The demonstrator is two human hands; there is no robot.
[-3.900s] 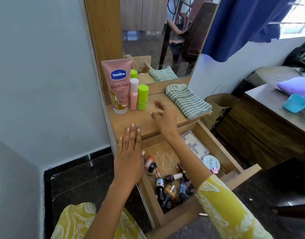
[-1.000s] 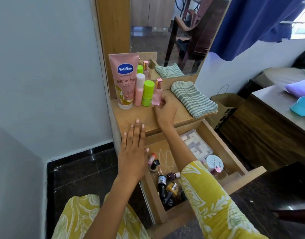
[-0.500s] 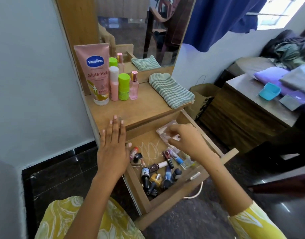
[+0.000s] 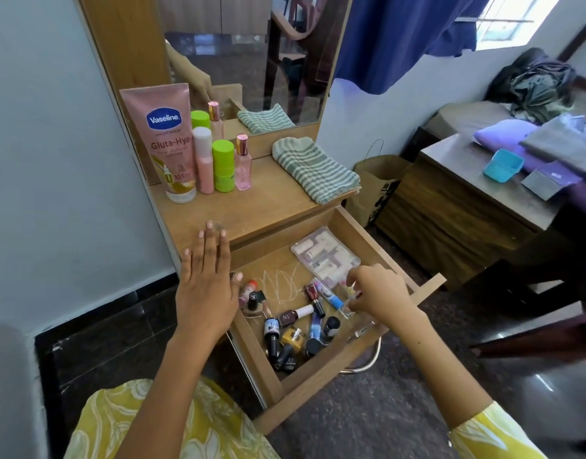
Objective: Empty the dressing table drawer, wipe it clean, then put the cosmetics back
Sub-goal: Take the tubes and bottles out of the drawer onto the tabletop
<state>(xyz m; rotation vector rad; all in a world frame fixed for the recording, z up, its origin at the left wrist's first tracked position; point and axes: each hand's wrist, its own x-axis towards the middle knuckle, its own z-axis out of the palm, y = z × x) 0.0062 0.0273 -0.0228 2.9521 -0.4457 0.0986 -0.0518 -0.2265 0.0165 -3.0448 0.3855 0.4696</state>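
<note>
Pinching a small clear item (image 4: 346,304) in right-hand fingers (image 4: 353,276) over drawer (image 4: 321,379), left hand (image 4: 205,286) flat

Just one camera here, head-mounted and wide-angle, so no second view to overlap with. It looks forward and steeply down from above the open drawer (image 4: 318,306), close enough that both forearms fill the bottom. The mirror (image 4: 252,58) sits up top, edges bend, and a bed (image 4: 483,117) shows far right.
</note>
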